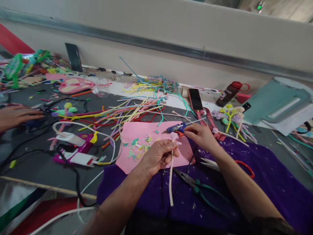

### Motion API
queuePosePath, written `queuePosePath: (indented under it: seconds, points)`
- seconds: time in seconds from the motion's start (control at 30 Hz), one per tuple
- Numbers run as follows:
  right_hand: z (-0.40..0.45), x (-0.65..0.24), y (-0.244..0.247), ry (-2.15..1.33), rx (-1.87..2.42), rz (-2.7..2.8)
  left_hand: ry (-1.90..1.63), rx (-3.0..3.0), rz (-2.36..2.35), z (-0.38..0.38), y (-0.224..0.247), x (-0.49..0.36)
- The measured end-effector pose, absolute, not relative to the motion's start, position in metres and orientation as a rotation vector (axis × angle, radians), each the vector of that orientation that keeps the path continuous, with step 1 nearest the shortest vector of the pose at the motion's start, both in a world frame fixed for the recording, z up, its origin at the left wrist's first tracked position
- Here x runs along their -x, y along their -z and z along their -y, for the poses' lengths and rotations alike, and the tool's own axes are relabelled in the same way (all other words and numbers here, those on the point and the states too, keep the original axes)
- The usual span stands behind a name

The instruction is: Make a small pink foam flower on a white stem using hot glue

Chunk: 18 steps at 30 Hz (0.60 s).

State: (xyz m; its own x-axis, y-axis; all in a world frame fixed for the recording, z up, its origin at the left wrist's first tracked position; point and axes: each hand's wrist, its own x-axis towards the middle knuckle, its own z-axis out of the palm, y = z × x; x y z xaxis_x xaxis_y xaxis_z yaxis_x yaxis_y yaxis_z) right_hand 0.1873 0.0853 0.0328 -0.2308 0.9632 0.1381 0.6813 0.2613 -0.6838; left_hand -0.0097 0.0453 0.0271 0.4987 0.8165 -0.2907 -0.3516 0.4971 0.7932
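My left hand [166, 151] pinches a pipe-cleaner flower with a pale pink head [174, 137] and a long cream stem [171, 186] that hangs below the fingers. Just behind the flower, my right hand [200, 133] is closed at the back end of a blue hot glue gun [176, 127], whose nozzle points left. Under both lies a pink sheet [132, 130] strewn with short cut bits of pipe cleaner [139, 147]. Green-handled pliers [195, 184] and red-handled scissors [211, 164] rest on purple cloth [256, 156], the scissors partly covered by my right forearm.
Loose pipe cleaners [137, 111] spread across the table behind the sheet. A magenta power strip [80, 150] with plugs and cables lies left. Another person's hand [22, 116] is at the far left. A phone [195, 99], a dark bottle [228, 94] and a teal board [274, 101] stand behind.
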Motion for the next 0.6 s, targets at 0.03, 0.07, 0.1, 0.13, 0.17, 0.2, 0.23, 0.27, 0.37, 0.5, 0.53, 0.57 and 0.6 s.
queuePosePath:
  seconds: [0.03, 0.07, 0.1, 0.13, 0.17, 0.2, 0.23, 0.27, 0.37, 0.5, 0.53, 0.57, 0.6]
  points:
    - [-0.08, -0.186, -0.039, -0.898, 1.338, 1.957, -0.787, -0.736, -0.734, -0.045, -0.026, 0.01]
    - [-0.074, -0.184, -0.046, -1.058, 1.232, 1.903, -0.783, -0.739, -0.736, -0.045, -0.025, 0.01]
    - [-0.069, -0.181, -0.051, -1.138, 1.148, 1.855, -0.779, -0.742, -0.736, -0.045, -0.025, 0.009]
    - [-0.064, -0.178, -0.055, -1.17, 1.079, 1.832, -0.776, -0.743, -0.736, -0.045, -0.024, 0.009]
    - [-0.06, -0.174, -0.059, -1.169, 1.033, 1.837, -0.773, -0.742, -0.734, -0.045, -0.024, 0.009]
    - [-0.056, -0.171, -0.061, -1.139, 1.004, 1.856, -0.772, -0.741, -0.73, -0.044, -0.023, 0.009]
    - [-0.054, -0.168, -0.062, -1.097, 0.99, 1.884, -0.772, -0.74, -0.725, -0.044, -0.023, 0.009]
    - [-0.052, -0.166, -0.062, -1.05, 0.987, 1.916, -0.773, -0.74, -0.721, -0.044, -0.023, 0.009]
    - [-0.05, -0.165, -0.061, -0.938, 0.999, 1.999, -0.769, -0.745, -0.709, -0.043, -0.024, 0.008]
    - [-0.053, -0.171, -0.061, -0.871, 1.004, 2.09, -0.738, -0.756, -0.731, -0.043, -0.024, 0.009]
    - [-0.053, -0.174, -0.062, -0.859, 1.0, 2.111, -0.728, -0.765, -0.742, -0.043, -0.024, 0.009]
    - [-0.054, -0.177, -0.064, -0.844, 0.996, 2.127, -0.716, -0.778, -0.755, -0.043, -0.024, 0.01]
    - [-0.055, -0.18, -0.066, -0.826, 0.989, 2.14, -0.703, -0.798, -0.77, -0.043, -0.024, 0.01]
